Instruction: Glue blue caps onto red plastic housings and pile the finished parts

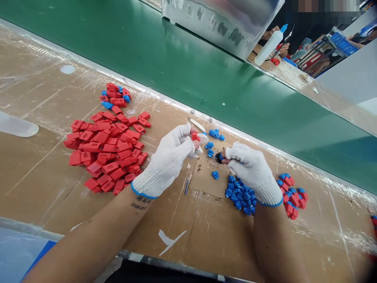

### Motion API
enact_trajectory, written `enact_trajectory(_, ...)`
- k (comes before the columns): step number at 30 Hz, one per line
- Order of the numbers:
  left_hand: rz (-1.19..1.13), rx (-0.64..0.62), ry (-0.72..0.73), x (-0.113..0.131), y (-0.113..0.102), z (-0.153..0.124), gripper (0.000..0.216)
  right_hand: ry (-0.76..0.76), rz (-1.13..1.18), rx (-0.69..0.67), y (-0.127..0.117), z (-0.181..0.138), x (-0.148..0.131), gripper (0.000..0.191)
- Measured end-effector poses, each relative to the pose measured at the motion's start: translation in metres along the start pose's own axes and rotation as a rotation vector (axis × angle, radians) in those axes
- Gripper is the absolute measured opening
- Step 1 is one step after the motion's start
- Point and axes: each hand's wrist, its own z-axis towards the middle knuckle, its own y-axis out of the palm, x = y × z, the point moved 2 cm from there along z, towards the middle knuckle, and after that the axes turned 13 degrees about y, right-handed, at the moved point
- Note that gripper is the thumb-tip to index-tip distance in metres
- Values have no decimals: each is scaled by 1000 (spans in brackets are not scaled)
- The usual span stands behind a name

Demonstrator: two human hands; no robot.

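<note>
My left hand, in a white knit glove with bare fingertips, pinches a small red plastic piece. In the same kind of glove, my right hand closes its fingertips on a small blue plastic piece, at a round black glossy spot or shallow dish. Under the fingertips lies a dark-speckled cardboard sheet. Loose blue pieces rest on it, and a blue pile sits below my right hand. Left of my left hand spreads a large pile of red pieces.
Joined red-and-blue pieces lie in a right cluster and a far-left cluster. A white-handled pointed tool lies near the green belt. Beyond it stand a metal housing and a white bottle near another person's hands.
</note>
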Motion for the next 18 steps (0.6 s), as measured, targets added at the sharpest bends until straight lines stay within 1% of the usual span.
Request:
enact_trajectory(6,-49,42,-11,4,1,0,32,48,-50,-20,-2,-3,5,18)
enact_trajectory(10,-51,43,14,5,1,1,27,90,-45,0,-6,-6,12,16)
enact_trajectory(13,-30,62,26,5,0,0,24,115,-59,21,-10,-8,14,17)
enact_trajectory(18,-38,57,-17,5,0,0,22,106,-91,27,-10,-8,16,18)
